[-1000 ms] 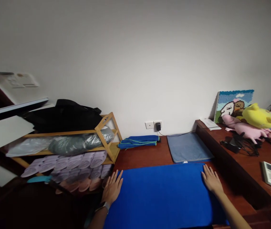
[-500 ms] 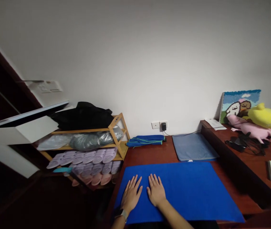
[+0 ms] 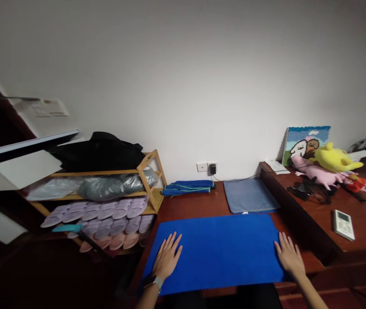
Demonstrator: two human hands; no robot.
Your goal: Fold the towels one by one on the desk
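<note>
A bright blue cloth lies spread flat on the reddish-brown table, its near edge at the table's front. My left hand rests palm down on its left part, fingers stretched out; a watch is on that wrist. At the cloth's right edge my right hand lies flat with its fingers apart, holding nothing. Behind the cloth is a grey-blue folded cloth with a small white tag. A rolled blue cloth with green edging sits at the back left of the table.
To the left stands a wooden rack with slippers, plastic-wrapped items and a black bag. A raised surface on the right holds plush toys, a white remote and cables. A plug sits in the wall socket.
My right hand has moved right, from near my left hand to the blue cloth's right edge. My left hand stays on the left part. The view has turned slightly right.
</note>
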